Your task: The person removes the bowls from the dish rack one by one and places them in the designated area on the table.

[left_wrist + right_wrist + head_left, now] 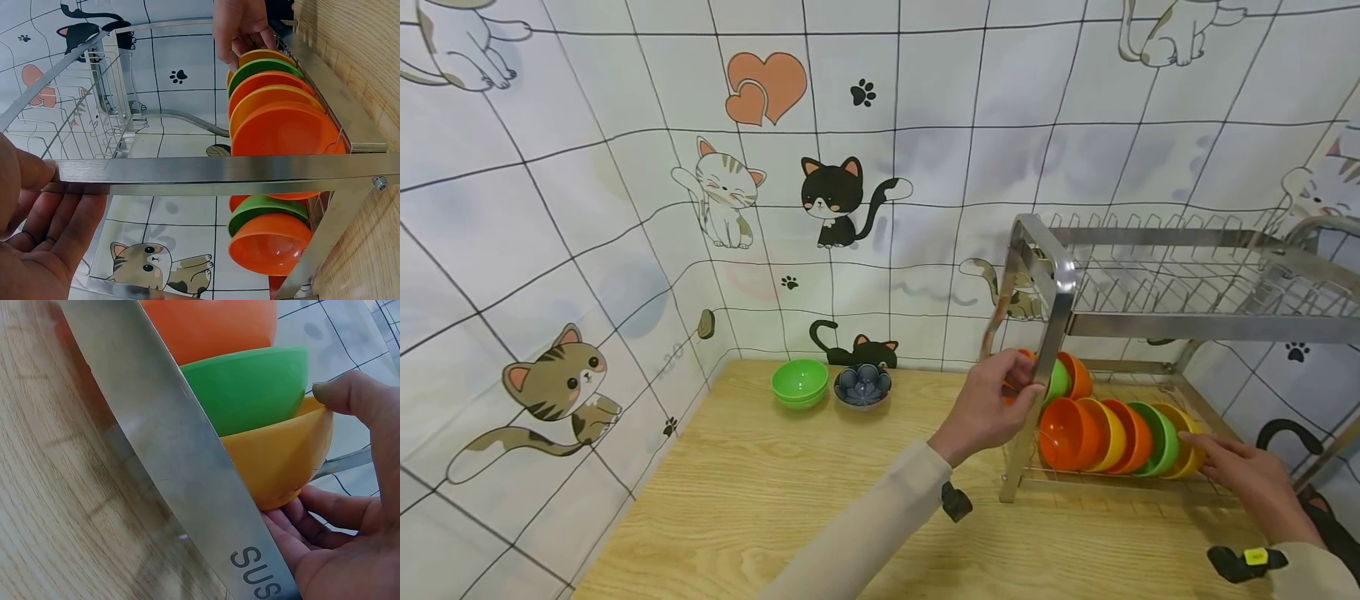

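Note:
My left hand [987,407] grips the upright left post [1056,321] of a two-tier metal dish rack. In the left wrist view its thumb and fingers are around that flat bar [187,174]. At the other end of the lower tier, my right hand [1251,477] holds the last yellow bowl [281,459]. The right wrist view shows the thumb at its rim and fingers under its base. Beside it, a green bowl [1159,442] and several orange and yellow bowls lean on edge in a row. Behind the post, more orange and green bowls [269,244] are partly hidden.
Stacked green bowls [800,383] and a dark blue petal-shaped bowl [862,386] stand at the back of the wooden table [760,500]. The rack's upper wire tier [1187,279] overhangs the bowls. Cat-printed tiled walls [925,167] border the table behind and left.

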The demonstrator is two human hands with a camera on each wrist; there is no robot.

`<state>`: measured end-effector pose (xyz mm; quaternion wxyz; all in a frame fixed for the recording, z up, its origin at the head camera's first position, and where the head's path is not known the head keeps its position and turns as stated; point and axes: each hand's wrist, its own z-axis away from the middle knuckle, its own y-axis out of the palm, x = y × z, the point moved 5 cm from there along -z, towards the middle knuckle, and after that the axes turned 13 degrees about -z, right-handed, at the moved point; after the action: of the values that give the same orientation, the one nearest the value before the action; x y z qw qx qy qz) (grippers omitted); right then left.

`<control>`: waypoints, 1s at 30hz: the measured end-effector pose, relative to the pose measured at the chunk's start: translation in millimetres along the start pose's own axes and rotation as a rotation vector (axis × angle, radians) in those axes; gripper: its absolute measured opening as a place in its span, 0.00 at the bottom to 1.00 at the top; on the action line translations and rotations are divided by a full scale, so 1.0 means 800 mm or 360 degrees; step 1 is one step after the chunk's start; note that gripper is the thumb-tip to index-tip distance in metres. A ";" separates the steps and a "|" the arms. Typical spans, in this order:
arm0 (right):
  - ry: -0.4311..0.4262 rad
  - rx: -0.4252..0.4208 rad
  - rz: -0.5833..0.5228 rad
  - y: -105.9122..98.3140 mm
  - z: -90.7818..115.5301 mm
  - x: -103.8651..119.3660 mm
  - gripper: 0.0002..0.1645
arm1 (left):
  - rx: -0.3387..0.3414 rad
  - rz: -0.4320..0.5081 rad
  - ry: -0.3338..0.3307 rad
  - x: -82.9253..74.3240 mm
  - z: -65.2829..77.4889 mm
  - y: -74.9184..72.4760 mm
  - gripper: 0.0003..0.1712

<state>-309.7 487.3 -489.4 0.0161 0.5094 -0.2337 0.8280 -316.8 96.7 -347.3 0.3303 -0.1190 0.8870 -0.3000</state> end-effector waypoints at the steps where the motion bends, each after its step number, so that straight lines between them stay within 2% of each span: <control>1: -0.0003 -0.0010 0.0002 0.000 0.001 0.000 0.73 | 0.0001 0.0002 0.0001 0.000 0.000 0.000 0.07; 6: -0.0072 -0.0042 -0.0008 -0.002 0.007 0.003 0.70 | 0.0003 0.0002 -0.0009 -0.002 0.001 0.000 0.07; 12: -0.0190 -0.0133 0.0071 -0.006 0.014 0.008 0.64 | 0.0003 0.0001 -0.0017 -0.001 0.001 0.001 0.08; 22: -0.0267 -0.0297 0.0210 -0.012 0.024 0.018 0.64 | -0.0009 -0.0005 -0.0012 -0.001 0.002 0.001 0.07; 30: -0.0361 -0.0413 0.0205 -0.015 0.030 0.028 0.63 | -0.0018 -0.0018 -0.0016 0.000 0.001 0.002 0.08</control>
<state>-297.6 483.2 -456.9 0.0022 0.5771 -0.3711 0.7275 -316.0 97.5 -348.8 0.3323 -0.1273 0.8864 -0.2961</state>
